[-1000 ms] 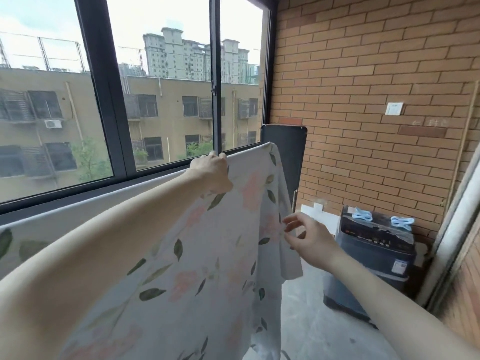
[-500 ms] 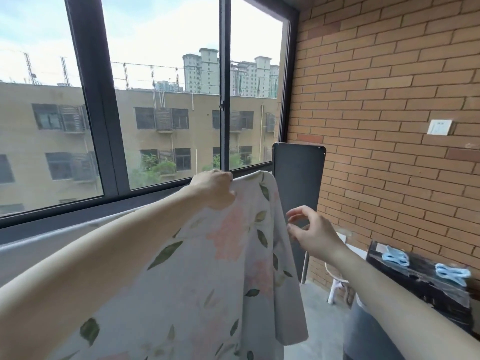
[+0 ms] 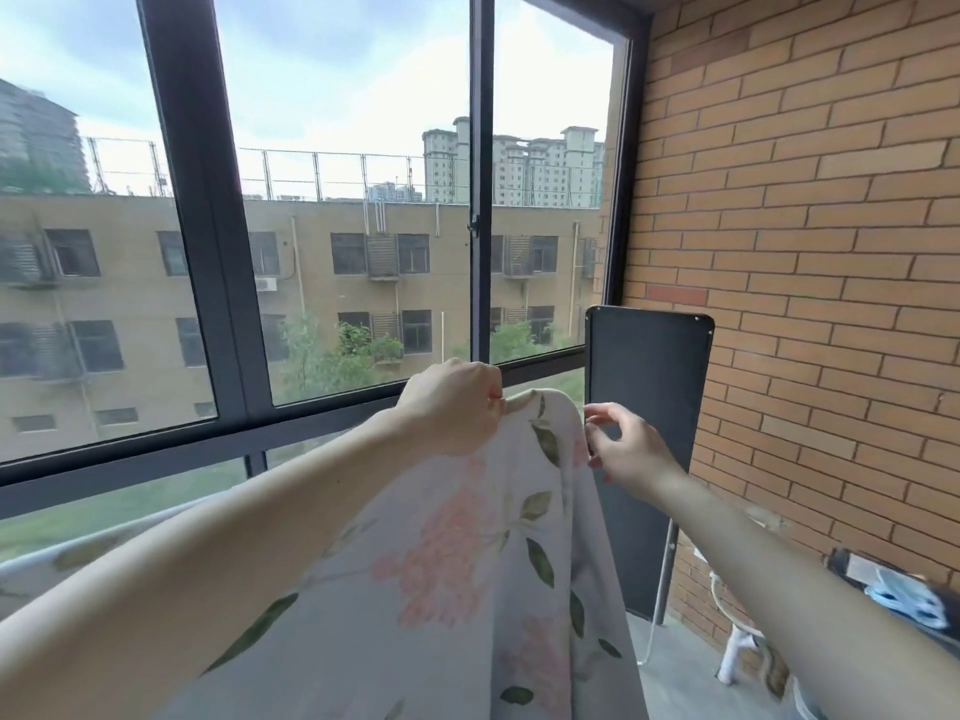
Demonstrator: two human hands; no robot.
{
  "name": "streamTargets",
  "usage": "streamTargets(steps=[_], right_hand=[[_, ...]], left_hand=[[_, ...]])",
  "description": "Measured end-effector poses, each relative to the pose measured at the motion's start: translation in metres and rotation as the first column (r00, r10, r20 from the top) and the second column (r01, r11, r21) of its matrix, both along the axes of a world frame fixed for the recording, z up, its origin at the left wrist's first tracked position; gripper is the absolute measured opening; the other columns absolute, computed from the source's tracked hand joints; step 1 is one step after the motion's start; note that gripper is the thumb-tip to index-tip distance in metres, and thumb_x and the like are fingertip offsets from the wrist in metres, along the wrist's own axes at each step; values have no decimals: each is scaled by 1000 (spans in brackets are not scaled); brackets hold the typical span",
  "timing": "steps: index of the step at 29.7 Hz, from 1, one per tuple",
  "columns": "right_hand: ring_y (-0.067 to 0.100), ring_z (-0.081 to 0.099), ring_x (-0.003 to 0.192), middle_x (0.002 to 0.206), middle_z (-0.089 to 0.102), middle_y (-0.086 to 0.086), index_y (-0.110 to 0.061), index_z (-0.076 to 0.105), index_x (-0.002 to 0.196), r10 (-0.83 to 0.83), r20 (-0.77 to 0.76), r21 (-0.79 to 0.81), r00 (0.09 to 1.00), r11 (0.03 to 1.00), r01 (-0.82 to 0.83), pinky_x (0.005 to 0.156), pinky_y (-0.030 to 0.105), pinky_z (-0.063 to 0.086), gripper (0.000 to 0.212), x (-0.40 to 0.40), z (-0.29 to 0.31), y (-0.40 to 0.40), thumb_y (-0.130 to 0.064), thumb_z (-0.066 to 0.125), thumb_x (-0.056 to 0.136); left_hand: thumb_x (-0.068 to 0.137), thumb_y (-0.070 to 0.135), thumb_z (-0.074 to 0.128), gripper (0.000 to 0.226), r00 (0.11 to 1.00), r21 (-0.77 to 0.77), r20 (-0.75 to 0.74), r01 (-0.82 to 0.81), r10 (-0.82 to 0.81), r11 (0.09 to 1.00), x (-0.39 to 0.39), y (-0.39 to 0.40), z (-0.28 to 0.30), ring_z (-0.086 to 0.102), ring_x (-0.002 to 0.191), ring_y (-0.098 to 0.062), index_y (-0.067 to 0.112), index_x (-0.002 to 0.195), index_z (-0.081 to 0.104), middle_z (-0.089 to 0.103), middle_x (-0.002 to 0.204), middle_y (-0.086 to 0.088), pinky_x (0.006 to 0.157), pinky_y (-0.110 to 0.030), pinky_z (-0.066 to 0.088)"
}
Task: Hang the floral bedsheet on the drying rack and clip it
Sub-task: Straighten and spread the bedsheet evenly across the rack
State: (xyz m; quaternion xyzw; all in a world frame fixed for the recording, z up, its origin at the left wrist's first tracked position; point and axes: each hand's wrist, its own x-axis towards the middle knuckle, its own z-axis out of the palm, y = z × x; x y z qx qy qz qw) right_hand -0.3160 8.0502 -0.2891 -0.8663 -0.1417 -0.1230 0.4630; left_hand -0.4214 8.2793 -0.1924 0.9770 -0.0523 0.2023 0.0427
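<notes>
The floral bedsheet [image 3: 447, 579], white with pink flowers and green leaves, hangs draped in front of me, its top edge running left along a line I cannot see. My left hand [image 3: 452, 407] is closed on the top edge near the sheet's right corner. My right hand [image 3: 621, 449] is just right of that corner, fingers curled and slightly apart, touching the sheet's side edge. The drying rack itself is hidden under the fabric. A light blue clip [image 3: 904, 597] lies on a dark box at the lower right.
Dark-framed windows [image 3: 480, 200] fill the wall ahead. A brick wall [image 3: 805, 226] stands on the right. A dark upright panel [image 3: 649, 433] leans in the corner behind my right hand. A white stool [image 3: 737, 646] and the dark box [image 3: 857, 569] sit low at the right.
My view has tilted up and the sheet's corner has risen with my left hand. My right hand moved up from the side edge to near the top corner.
</notes>
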Motion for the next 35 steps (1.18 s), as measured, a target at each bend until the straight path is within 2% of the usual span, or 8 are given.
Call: streamTargets(steps=[4, 11, 14, 21, 26, 29, 32, 35], right_hand=[[15, 74, 65, 123, 66, -6, -27, 63, 131, 117, -72, 67, 990, 991, -113, 54, 28, 56, 32, 48, -8, -9, -40, 55, 104], [17, 66, 66, 81, 71, 5, -13, 73, 107, 519, -175, 177, 836, 852, -492, 54, 27, 51, 37, 97, -23, -23, -46, 65, 93], [14, 63, 63, 68, 69, 2, -7, 75, 93, 544, -92, 200, 834, 830, -520, 54, 25, 48, 33, 110, -18, -27, -40, 70, 88], [24, 51, 55, 62, 70, 1, -25, 78, 84, 533, 62, 191, 844, 824, -534, 52, 32, 41, 13, 143, -4, -25, -27, 72, 96], [2, 64, 55, 70, 74, -8, -26, 79, 88, 463, 251, 202, 850, 834, -513, 56, 18, 53, 28, 164, 47, -2, -2, 66, 95], [-4, 64, 63, 72, 71, -22, -22, 82, 97, 474, 303, 104, 827, 846, -523, 64, 13, 50, 20, 170, 62, 24, -10, 66, 94], [-4, 64, 75, 80, 72, -19, -28, 82, 90, 599, 142, -97, 788, 801, -591, 67, 13, 47, 14, 174, 51, 45, -24, 70, 95], [6, 53, 61, 67, 67, -10, -22, 74, 69, 678, -162, -167, 717, 697, -697, 58, 24, 44, 30, 170, 16, 57, -7, 65, 93]], left_hand=[[99, 44, 56, 22, 999, -61, 6, -40, 40, 997, 15, -4, 6, 64, 93, -22, 28, 100, 70, 69, 104, 4, 77, -37, 58], [97, 47, 62, 21, 991, -168, -16, -131, 130, 977, 41, -31, 6, 66, 94, -16, 28, 96, 71, 71, 102, 9, 80, -36, 59], [97, 39, 63, 15, 984, -234, -22, -178, 178, 956, 46, -32, 5, 64, 90, -15, 29, 89, 70, 70, 98, 8, 78, -37, 59], [104, 35, 53, 20, 949, -343, -115, -317, 295, 884, 53, -44, -2, 57, 73, -12, 27, 90, 65, 64, 92, 3, 58, -26, 42], [104, 40, 56, 23, 904, -394, -234, -424, 357, 815, 55, -48, 8, 60, 75, -16, 25, 94, 70, 66, 85, 2, 62, -27, 46], [101, 43, 60, 27, 874, -419, -290, -483, 391, 769, 54, -45, 11, 67, 91, -23, 25, 86, 73, 72, 93, -1, 79, -31, 54], [100, 44, 62, 29, 854, -456, -344, -515, 390, 725, 55, -43, 14, 71, 100, -26, 22, 89, 77, 76, 100, -6, 94, -41, 57], [100, 42, 64, 29, 845, -480, -368, -529, 387, 700, 53, -40, 13, 71, 89, -23, 20, 90, 78, 77, 98, -6, 92, -40, 58]])
